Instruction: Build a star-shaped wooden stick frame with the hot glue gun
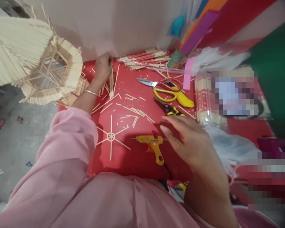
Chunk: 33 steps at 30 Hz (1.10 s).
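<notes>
My left hand point(104, 68) reaches to the back left of the red table. Its fingers are curled at the upper ends of a bunch of thin wooden sticks point(112, 84); what they hold, if anything, is hidden. Over the right side hovers my right hand point(188, 137), fingers stretched out and apart, with nothing in it. Just left of it a yellow hot glue gun point(154, 144) lies on its side, its small light glowing orange. A six-armed stick star with a small hexagon centre point(111, 136) lies flat at the front left. Loose stick pieces point(135, 110) are scattered mid-table.
Red-handled scissors point(156, 83), a yellow-handled cutter point(184, 98) and dark pliers point(166, 107) lie right of centre. Packs of sticks point(147, 58) line the wall. A large stick-built structure point(71, 60) rises at left. Plastic bags point(230, 145) sit at right.
</notes>
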Each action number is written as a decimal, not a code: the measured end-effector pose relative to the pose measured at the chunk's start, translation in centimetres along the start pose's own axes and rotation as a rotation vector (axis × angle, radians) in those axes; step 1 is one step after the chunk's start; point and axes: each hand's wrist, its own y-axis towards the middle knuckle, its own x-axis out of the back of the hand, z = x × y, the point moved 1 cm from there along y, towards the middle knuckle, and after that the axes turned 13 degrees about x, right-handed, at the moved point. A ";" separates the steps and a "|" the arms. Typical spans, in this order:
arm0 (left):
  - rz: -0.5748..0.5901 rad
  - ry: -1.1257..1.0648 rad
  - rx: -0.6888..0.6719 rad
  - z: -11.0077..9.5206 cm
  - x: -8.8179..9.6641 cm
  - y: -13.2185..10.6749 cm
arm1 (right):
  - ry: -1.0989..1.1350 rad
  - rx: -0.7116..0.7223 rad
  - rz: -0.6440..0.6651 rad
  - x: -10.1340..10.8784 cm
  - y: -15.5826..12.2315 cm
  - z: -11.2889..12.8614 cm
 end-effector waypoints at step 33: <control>0.334 -0.767 0.319 9.8 3.8 -26.7 | 0.387 -0.418 -0.049 -7.5 -7.6 7.4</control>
